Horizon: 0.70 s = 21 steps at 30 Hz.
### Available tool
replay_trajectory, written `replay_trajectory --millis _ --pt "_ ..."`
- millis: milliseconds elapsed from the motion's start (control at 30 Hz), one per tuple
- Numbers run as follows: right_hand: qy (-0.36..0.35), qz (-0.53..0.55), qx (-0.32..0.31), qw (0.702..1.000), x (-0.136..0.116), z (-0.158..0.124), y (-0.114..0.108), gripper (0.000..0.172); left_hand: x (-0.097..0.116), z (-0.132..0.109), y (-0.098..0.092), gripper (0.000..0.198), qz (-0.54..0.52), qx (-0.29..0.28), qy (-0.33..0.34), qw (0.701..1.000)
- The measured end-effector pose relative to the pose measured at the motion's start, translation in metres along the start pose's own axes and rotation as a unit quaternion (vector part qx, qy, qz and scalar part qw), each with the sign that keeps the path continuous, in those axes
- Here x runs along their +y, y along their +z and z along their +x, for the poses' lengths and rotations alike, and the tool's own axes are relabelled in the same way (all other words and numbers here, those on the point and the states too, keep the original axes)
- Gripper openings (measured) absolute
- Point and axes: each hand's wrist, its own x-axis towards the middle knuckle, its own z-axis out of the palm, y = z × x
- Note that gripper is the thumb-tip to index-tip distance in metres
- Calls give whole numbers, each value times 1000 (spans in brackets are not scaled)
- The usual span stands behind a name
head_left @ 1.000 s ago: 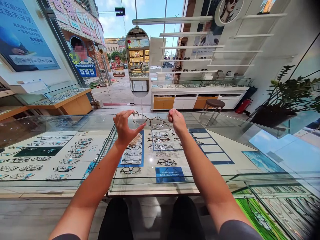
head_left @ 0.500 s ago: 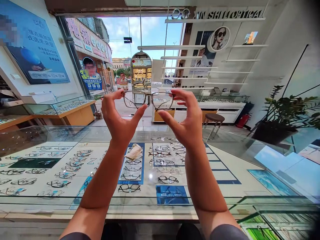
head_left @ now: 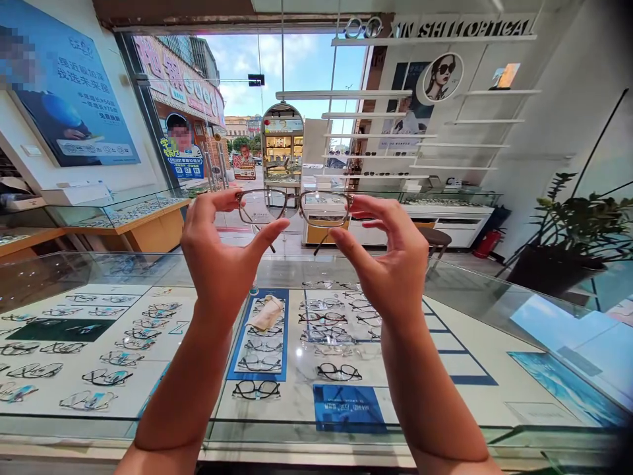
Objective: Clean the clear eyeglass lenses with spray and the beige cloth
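Above the long glass display counter (head_left: 475, 297) stocked with rows of spectacles, the left hand (head_left: 217, 254) and right hand (head_left: 390, 260) each pinch an outer corner of the thin brown-rimmed clear-lens eyeglasses (head_left: 295, 206). The other fingers are loosely curled, probably to keep them off the lenses. The frame sits level, its temples angling down.

Thin metal-rimmed glasses (head_left: 295, 207), clear glossy lenses; glossy glass counter (head_left: 494, 310).
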Motion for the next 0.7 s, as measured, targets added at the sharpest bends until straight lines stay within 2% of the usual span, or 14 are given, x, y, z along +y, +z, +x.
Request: replay_trajectory --millis 333,700 --pt "0 -26 -1 1000 -3 -1 -3 42 -5 3 -5 59 7 -68 -11 998" --pt "11 -30 -2 999 1 -3 1 49 -7 1 -1 63 8 -80 -17 997"
